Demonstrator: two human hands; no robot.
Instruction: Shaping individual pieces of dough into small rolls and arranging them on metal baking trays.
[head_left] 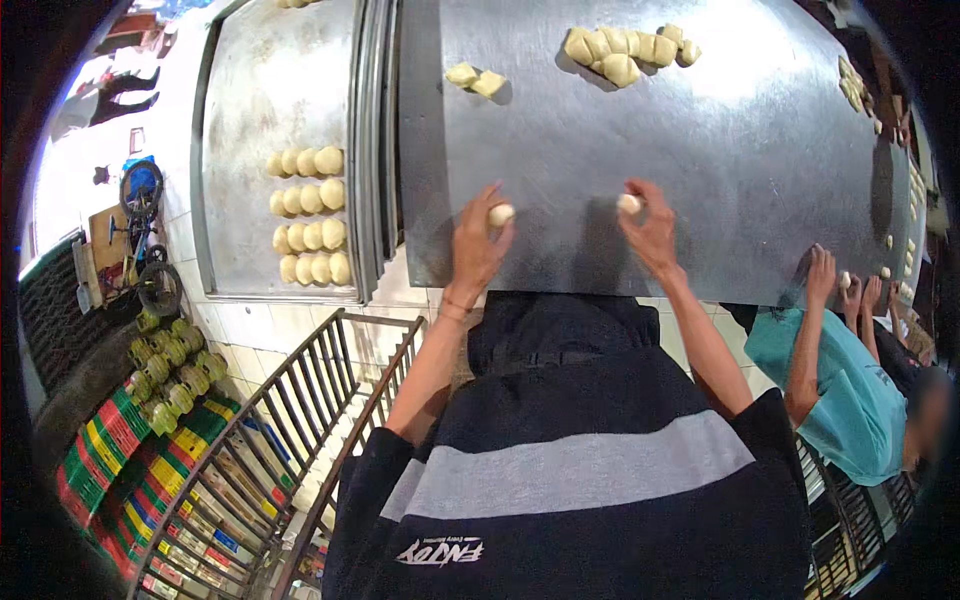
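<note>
Above the near part of the metal table point(560, 150), my left hand point(478, 245) curls round a small pale dough ball point(501, 215), thumb on one side and fingers on the other. To its right my right hand point(652, 235) cups a second dough ball point(629, 204) between thumb and fingers. The two hands are well apart. Further back lie two cut dough pieces point(476, 79) on the left and a row of several dough pieces point(620, 48) on the right.
Left of the table, a baking tray point(235, 200) atop a stack carries rows of dough balls point(308, 215). Below it stands a barred metal rack point(310, 375). Co-workers, one in a teal shirt point(830, 390), handle dough along the table's right side. Green gas cylinders point(170, 375) stand at far left.
</note>
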